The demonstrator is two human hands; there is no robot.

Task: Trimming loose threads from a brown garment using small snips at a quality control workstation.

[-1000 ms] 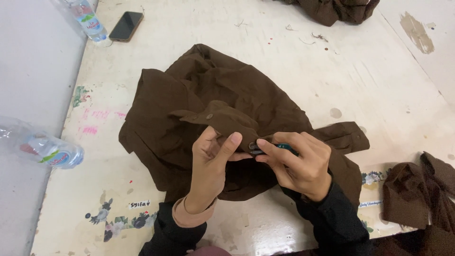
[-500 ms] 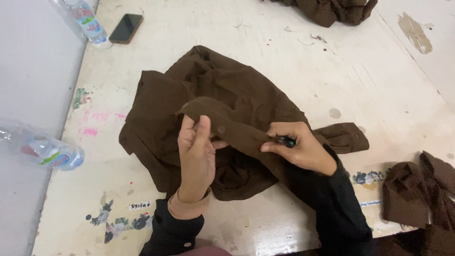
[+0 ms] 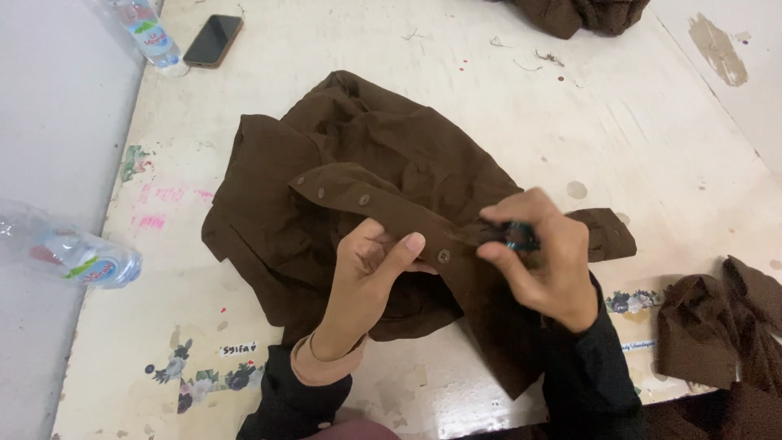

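A dark brown buttoned shirt [image 3: 383,155] lies crumpled in the middle of the table. Its button placket [image 3: 366,202] runs across the top with several buttons showing. My left hand [image 3: 366,277] holds the placket from below, thumb next to a button. My right hand [image 3: 542,261] pinches a small black and teal tool [image 3: 515,236] against the placket's right end. Both forearms wear dark sleeves.
A worn white table [image 3: 635,122] with paint spots and stickers carries a black phone [image 3: 213,39] and a plastic bottle [image 3: 147,33] at the far left. Another bottle [image 3: 73,257] lies at the left edge. Brown garments sit at far top [image 3: 582,12] and right [image 3: 721,326].
My left hand has slid along the placket, pulling it straighter. My right hand has shifted slightly right with the small tool at the placket.
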